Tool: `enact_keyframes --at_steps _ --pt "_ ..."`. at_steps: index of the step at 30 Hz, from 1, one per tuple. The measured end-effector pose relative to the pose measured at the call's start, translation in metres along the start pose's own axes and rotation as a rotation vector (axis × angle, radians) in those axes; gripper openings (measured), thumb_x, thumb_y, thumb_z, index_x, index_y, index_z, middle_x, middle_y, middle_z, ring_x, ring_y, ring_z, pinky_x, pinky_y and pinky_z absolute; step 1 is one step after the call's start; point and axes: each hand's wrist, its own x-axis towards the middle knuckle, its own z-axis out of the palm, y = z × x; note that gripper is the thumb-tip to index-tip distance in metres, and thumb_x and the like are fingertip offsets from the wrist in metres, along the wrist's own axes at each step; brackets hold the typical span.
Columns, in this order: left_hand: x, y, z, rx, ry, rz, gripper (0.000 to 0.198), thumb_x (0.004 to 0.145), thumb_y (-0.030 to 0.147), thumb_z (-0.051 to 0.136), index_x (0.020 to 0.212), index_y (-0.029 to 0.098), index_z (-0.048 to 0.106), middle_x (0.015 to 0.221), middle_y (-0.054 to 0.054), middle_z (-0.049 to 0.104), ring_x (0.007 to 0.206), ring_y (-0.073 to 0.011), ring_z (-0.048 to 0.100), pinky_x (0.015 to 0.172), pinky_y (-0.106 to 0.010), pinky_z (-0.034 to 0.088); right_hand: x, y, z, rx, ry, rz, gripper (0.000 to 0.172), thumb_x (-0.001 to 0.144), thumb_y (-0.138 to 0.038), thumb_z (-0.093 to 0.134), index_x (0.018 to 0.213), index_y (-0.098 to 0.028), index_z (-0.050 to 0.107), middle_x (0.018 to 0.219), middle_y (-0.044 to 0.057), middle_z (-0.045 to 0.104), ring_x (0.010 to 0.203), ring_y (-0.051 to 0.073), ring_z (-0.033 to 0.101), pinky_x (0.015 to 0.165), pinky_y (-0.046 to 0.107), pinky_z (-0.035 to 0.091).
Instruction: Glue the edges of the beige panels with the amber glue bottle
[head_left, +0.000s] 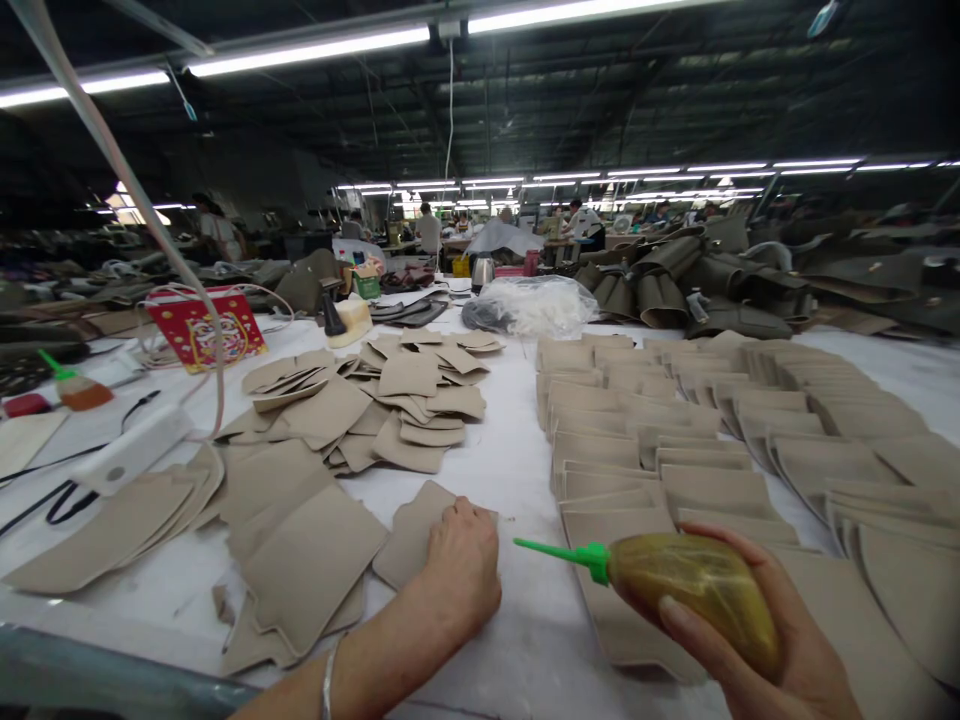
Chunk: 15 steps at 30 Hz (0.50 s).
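My right hand (pixel 757 640) is closed around a squeeze glue bottle (pixel 690 592) with yellowish glue and a green nozzle that points left. My left hand (pixel 461 565) rests knuckles-up, fingers curled, on a small beige cut piece (pixel 409 535) lying on the white table (pixel 510 450). Whether the fingers grip the piece is hidden. Beige cut pieces lie in a loose pile (pixel 390 400) ahead of my left hand, and larger ones (pixel 300 560) lie to its left.
Overlapping rows of beige pieces (pixel 712 440) cover the table's right side. A second glue bottle (pixel 75 388), a white block (pixel 131 450), black cords, a red box (pixel 204 328) and a clear plastic bag (pixel 532 303) are farther off. Rolled dark material is heaped at back right. People work far behind.
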Motion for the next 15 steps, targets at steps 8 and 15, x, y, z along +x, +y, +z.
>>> enact_keyframes --at_steps 8,15 --pt "-0.001 -0.038 0.001 -0.024 0.038 0.204 0.042 0.082 0.012 0.033 0.112 0.022 0.061 0.096 -0.009 0.059 0.085 -0.0229 0.061 0.079 -0.035 0.049 0.001 -0.012 0.024 -0.234 -0.029 -0.187 0.054 0.069 -0.053 0.071 0.112 -0.027 0.052 0.104 0.001 0.058 0.089 0.022 0.058 0.077 0.026 0.045" --pt "-0.002 -0.045 0.015 -0.041 0.06 0.211 0.05 0.084 0.017 0.033 0.129 0.03 0.048 0.095 -0.006 0.062 0.084 -0.0255 0.063 0.076 -0.039 0.05 0.013 -0.006 0.045 -0.357 -0.115 -0.331 0.046 0.076 -0.047 0.067 0.115 -0.027 0.051 0.102 0.001 0.059 0.087 0.023 0.059 0.079 0.031 0.046"
